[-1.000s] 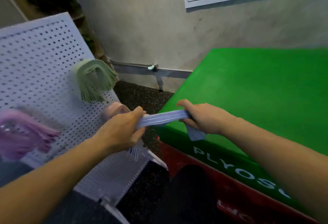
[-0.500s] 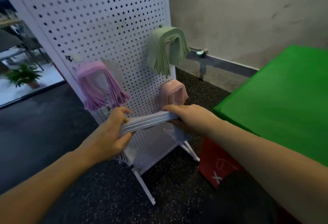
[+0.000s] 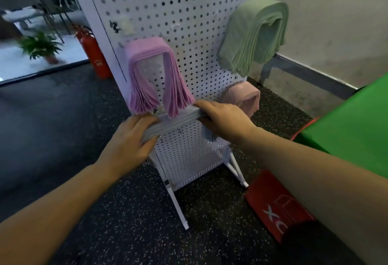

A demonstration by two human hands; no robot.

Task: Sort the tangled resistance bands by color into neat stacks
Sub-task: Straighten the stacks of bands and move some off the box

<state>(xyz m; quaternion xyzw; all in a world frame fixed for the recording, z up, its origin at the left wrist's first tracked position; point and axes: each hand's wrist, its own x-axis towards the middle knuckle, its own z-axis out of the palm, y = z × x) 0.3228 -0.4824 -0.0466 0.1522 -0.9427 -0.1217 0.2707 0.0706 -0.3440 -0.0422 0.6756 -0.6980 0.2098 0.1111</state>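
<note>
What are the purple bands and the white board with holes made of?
The purple bands look like thin stretchy rubber with a matte finish: many flat strips drape limply over a hook. It could be fabric; the picture is too soft to tell. The white board looks like painted metal: stiff, smooth, with even rows of punched holes.

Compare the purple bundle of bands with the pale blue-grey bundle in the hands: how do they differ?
The purple bundle hangs draped on the pegboard, untouched; the blue-grey bundle is stretched level between the left hand and the right hand. The purple bundle's ends fan out downward; the blue-grey bundle's middle is pulled flat, its ends drooping past each hand. The purple one sits higher. Both are thick, single-colour stacks.
</note>
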